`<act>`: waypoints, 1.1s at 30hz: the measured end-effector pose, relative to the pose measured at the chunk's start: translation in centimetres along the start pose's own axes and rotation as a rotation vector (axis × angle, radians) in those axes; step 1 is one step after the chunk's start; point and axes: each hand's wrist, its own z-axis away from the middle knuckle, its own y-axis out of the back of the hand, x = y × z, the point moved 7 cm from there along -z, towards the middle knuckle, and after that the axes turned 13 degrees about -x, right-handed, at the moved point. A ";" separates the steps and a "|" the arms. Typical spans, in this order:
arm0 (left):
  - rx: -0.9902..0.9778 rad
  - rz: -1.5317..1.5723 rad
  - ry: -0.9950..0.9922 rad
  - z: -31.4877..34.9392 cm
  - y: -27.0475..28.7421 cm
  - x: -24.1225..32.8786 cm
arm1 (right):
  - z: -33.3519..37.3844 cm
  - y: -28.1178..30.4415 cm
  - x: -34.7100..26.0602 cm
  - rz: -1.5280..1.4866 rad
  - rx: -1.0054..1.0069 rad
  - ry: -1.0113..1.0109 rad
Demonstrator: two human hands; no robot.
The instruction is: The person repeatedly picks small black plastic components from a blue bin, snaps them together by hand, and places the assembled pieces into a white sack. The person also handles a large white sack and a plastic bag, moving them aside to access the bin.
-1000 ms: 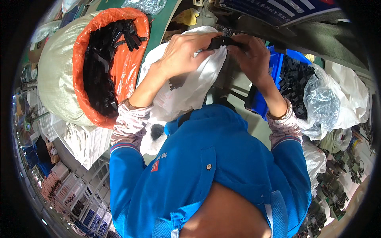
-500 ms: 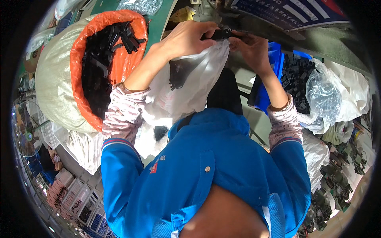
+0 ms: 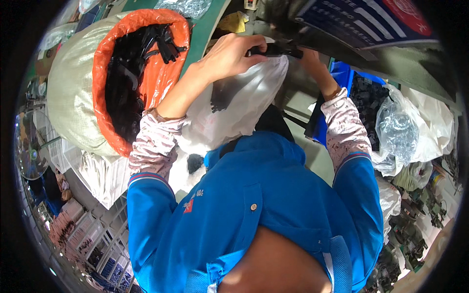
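Note:
My left hand (image 3: 235, 54) is closed round one end of a long black plastic part (image 3: 276, 50), thumb below and fingers above. The part lies level, just under a dark machine (image 3: 288, 22). Close to its other end is my right hand (image 3: 311, 62); its fingers are in shadow and mostly hidden, so I cannot see whether they grip it. Below the part hangs a thin white plastic bag (image 3: 244, 102), with a dark shape showing on its left side. An orange-lined woven sack (image 3: 100, 83), to the left of my left forearm, holds many similar black parts (image 3: 128, 73).
A blue bin (image 3: 342, 73) with small black pieces (image 3: 366, 93) stands right of my right forearm. Clear plastic bags (image 3: 398, 127) lie beside it. A blue sign plate (image 3: 359, 22) is fixed on the machine. White crates (image 3: 102, 176) stand at the lower left.
My right hand has shifted slightly right and lower, its fingers now more hidden. My left hand has moved a little lower, and more of the black part shows between the hands.

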 end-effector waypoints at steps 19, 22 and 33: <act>0.431 -0.124 0.876 22.0 7.1 -28.4 | -4.5 -8.8 8.2 0.078 0.131 0.134; 0.181 -0.323 1.057 21.7 7.1 -30.0 | -3.7 -10.0 9.8 -0.171 -0.005 -0.014; 0.040 -0.447 0.849 18.2 2.3 -27.1 | 5.2 0.0 1.7 -1.451 0.102 -0.303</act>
